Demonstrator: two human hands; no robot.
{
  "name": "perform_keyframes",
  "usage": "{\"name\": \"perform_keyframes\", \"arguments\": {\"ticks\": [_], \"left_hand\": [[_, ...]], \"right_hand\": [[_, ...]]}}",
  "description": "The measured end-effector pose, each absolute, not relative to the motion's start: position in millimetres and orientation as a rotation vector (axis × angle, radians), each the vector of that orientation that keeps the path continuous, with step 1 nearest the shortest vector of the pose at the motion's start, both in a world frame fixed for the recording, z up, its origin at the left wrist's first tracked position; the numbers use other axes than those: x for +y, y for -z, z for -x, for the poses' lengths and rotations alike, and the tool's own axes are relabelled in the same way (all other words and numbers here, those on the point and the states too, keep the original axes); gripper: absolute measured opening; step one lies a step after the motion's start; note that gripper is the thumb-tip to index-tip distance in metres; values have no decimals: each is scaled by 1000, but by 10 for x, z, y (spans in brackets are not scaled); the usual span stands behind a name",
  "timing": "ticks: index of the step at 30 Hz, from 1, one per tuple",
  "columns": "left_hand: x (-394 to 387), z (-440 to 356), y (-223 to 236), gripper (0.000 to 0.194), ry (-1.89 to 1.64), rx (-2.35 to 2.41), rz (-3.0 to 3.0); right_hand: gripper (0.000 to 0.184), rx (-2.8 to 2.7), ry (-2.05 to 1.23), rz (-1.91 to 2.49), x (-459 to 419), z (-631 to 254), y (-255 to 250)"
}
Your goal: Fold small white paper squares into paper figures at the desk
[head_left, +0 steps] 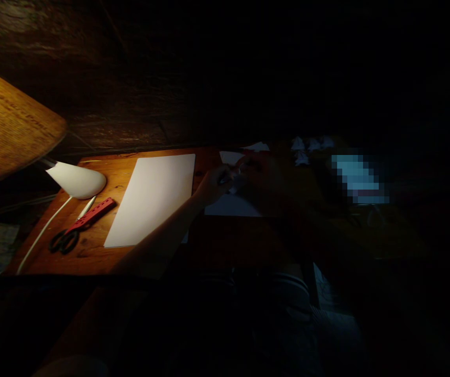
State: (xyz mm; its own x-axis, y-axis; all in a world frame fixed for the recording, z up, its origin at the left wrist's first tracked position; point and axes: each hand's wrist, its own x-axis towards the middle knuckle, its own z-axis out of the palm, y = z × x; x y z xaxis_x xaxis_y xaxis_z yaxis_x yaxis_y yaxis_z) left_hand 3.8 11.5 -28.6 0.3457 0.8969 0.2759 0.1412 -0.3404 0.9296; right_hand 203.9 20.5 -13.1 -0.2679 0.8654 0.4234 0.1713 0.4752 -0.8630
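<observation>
My left hand is raised over the table with its fingers closed on a small piece of white paper. From the other side my right hand meets it, closed on the same paper; its fingers are dim and partly lost in shadow. The paper looks folded or bent, though its exact shape is hard to make out. Beneath both hands lies a white sheet. Just beyond them are more white paper pieces. A white sheet or stack of paper lies to the left, partly behind my left forearm.
On the left stands a lamp with a white base and yellow shade. Near it lie black-handled scissors, a red perforated strip and a white pen. Several folded paper shapes and a blurred bright screen are right.
</observation>
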Motion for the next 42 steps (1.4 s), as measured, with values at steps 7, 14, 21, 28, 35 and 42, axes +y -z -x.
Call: {"name": "perform_keyframes", "arguments": {"ticks": [7,14,21,28,35,42], "left_hand": [[102,-31,249,17,-1110,881,-1587],[96,-41,231,32,-1153,870,-1653],[108,-42,263,30,-1102,925,-1572],[150,-14,306,14,-1105,942,-1472],[108,-37,267,20,-1067,898,-1552],[133,-46,277,20,-1021,942,-1680]], "right_hand": [[9,-1809,-817,938,148,-2041,52],[11,-1908,-712,947,155,-2050,58],[14,-1936,-629,966,127,-2023,67],[19,-1851,-737,977,67,-1966,76],[20,-1742,-806,995,88,-1948,116],[28,-1707,-798,993,67,-1895,147]]}}
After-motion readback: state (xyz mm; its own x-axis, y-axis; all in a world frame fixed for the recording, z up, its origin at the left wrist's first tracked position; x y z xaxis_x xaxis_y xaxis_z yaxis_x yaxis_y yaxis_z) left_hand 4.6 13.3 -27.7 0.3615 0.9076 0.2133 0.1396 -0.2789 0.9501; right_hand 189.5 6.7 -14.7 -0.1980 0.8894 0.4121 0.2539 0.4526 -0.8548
